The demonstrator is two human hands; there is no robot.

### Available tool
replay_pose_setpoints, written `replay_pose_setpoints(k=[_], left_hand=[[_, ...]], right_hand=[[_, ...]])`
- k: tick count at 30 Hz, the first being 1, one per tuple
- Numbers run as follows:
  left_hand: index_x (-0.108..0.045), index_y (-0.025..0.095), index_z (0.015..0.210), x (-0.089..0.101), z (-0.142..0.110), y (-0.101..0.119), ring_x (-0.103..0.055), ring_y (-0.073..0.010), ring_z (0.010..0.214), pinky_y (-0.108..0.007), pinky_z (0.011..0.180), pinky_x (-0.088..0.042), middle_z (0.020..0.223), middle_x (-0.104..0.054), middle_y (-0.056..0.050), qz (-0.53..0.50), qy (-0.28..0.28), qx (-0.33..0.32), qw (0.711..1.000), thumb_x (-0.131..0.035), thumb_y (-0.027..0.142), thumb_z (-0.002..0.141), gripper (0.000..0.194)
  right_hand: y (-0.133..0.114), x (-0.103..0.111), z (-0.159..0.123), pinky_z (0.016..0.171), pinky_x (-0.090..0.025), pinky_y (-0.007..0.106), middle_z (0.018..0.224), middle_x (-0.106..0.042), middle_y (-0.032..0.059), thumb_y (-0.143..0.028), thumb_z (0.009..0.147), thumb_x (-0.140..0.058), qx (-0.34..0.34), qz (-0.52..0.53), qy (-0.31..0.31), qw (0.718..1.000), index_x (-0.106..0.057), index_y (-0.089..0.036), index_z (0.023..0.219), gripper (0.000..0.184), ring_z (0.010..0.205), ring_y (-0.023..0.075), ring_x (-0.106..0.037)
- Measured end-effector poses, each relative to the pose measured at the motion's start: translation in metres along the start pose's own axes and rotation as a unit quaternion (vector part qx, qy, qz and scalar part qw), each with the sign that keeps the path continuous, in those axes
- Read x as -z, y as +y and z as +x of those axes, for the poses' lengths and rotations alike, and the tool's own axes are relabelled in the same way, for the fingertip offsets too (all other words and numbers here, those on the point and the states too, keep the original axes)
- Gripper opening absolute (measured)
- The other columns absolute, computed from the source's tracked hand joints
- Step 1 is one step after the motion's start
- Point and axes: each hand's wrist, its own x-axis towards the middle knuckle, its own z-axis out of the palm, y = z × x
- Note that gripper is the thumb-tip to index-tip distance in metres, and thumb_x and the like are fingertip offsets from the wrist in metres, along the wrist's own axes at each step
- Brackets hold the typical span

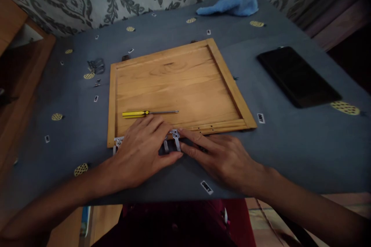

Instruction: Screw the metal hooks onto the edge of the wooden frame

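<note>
A wooden framed panel point(176, 81) lies flat on a blue-grey cloth. A silver metal bracket point(175, 139) with prongs sits along the panel's near edge. My left hand point(142, 152) lies over the bracket with fingers flat and pressed down on it. My right hand point(220, 156) comes in from the right, its fingertips pinched on the bracket's right end. A yellow-handled screwdriver point(147, 113) rests on the panel just beyond my left hand, untouched.
A black tablet-like slab point(298, 75) lies to the right. A blue rag point(232, 4) sits at the far edge. Small metal parts point(95, 67) lie to the panel's left. Printed spots and tags dot the cloth point(290, 146).
</note>
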Motion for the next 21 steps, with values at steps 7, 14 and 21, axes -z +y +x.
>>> replay_pose_setpoints(k=[7, 14, 21], left_hand=[[-0.059, 0.018, 0.099, 0.0011, 0.0001, -0.0001, -0.060, -0.0253, 0.094, -0.040, 0.078, -0.050, 0.098, -0.065, -0.005, -0.006, -0.002, 0.000, 1.000, -0.071, 0.039, 0.081, 0.031], [-0.059, 0.018, 0.099, 0.0012, 0.0005, -0.0001, -0.060, -0.0248, 0.093, -0.040, 0.077, -0.050, 0.098, -0.065, -0.006, -0.006, -0.002, 0.000, 1.000, -0.068, 0.041, 0.083, 0.029], [-0.060, 0.018, 0.101, 0.0001, -0.0009, -0.0009, -0.061, -0.0250, 0.092, -0.041, 0.077, -0.050, 0.099, -0.066, -0.007, -0.004, 0.003, -0.002, 1.000, -0.065, 0.044, 0.085, 0.031]], right_hand=[[-0.0001, -0.0016, -0.0004, 0.057, -0.048, 0.028, 0.128, -0.066, 0.0108, -0.007, 0.095, -0.043, -0.005, -0.004, 0.006, 1.000, -0.068, -0.018, 0.105, 0.030, 0.063, 0.0122, -0.061], [0.0023, -0.0032, -0.0027, 0.061, -0.054, 0.028, 0.127, -0.067, 0.0099, -0.008, 0.095, -0.044, -0.005, 0.019, 0.029, 0.999, -0.068, -0.017, 0.109, 0.029, 0.072, 0.0133, -0.067], [0.0018, -0.0008, -0.0067, 0.070, -0.060, 0.027, 0.112, -0.073, 0.0084, -0.007, 0.094, -0.050, -0.019, 0.047, 0.093, 0.994, -0.069, -0.014, 0.103, 0.022, 0.086, 0.0141, -0.070]])
